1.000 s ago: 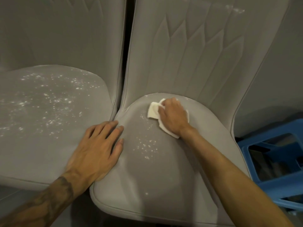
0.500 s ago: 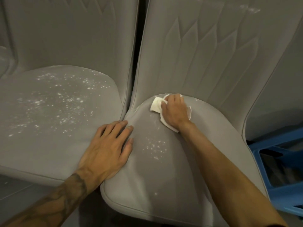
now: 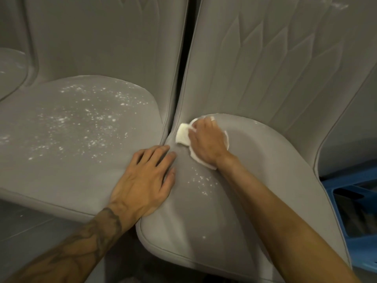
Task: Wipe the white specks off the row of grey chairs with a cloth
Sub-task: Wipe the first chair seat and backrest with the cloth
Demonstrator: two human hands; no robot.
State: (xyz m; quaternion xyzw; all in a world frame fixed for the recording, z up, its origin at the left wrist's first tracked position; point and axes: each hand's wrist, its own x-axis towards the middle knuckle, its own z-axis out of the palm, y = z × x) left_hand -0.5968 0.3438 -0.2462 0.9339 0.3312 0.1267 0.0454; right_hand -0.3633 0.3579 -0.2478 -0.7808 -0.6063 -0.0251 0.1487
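Two grey padded chairs stand side by side. My right hand (image 3: pixel 208 139) presses a white cloth (image 3: pixel 183 136) flat on the back left corner of the right chair's seat (image 3: pixel 265 180). A small patch of white specks (image 3: pixel 201 180) lies on that seat, just in front of the cloth. My left hand (image 3: pixel 145 180) rests palm down, fingers spread, across the gap where both seats meet. The left chair's seat (image 3: pixel 61 164) carries many white specks (image 3: pixel 85 123) over its middle and back.
A blue plastic crate (image 3: pixel 355 211) stands on the floor to the right of the right chair. Part of a third grey seat (image 3: pixel 10 70) shows at the far left. The tall quilted backrests (image 3: pixel 275 58) rise right behind the seats.
My right hand has slid the cloth to the left and back along the rear of the right seat, up to the corner by the gap. My left hand has stayed planted.
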